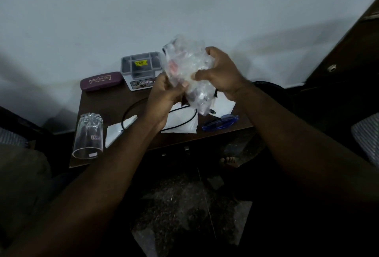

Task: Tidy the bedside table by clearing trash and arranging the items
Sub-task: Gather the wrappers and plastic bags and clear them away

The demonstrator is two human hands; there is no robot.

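A crumpled clear plastic bag (187,65) with bits of red and dark stuff inside is held up above the brown bedside table (114,102). My left hand (164,98) grips its lower left side and my right hand (220,74) clutches its right side. On the table lie a clear glass (88,135) on its side, white tissues (119,129), a black cable (131,111), a white packet (182,124) and blue glasses (221,122).
A maroon glasses case (101,81) and a grey divided tray (141,64) on a white box stand at the table's back, against the white wall (184,10). Dark furniture (348,51) rises at the right. A bare foot (228,161) shows on the speckled floor below.
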